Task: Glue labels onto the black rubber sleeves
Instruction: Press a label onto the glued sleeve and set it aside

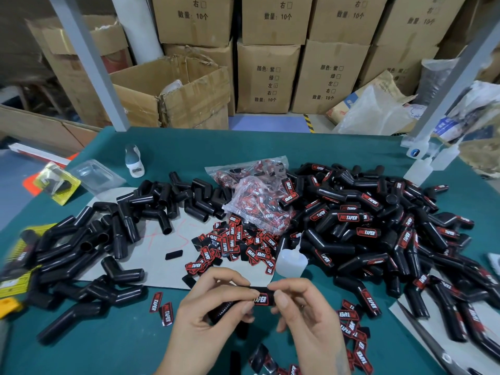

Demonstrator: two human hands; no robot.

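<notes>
Between both hands' grip [263, 299]: sleeve [230, 307] (labelled).

Left hand [213, 301]: enters from the lower edge, palm turned inward, raised off the bench. Fingers curled, thumb and fingertips closed on the left part of a black rubber sleeve [230, 307].

Right hand [300, 307]: enters from the lower right, back of hand toward the camera. Thumb and forefinger pinch the sleeve's right end at its label [261, 299]; remaining fingers bent underneath.

Both wrists bare, close together, hands nearly meeting.
</notes>
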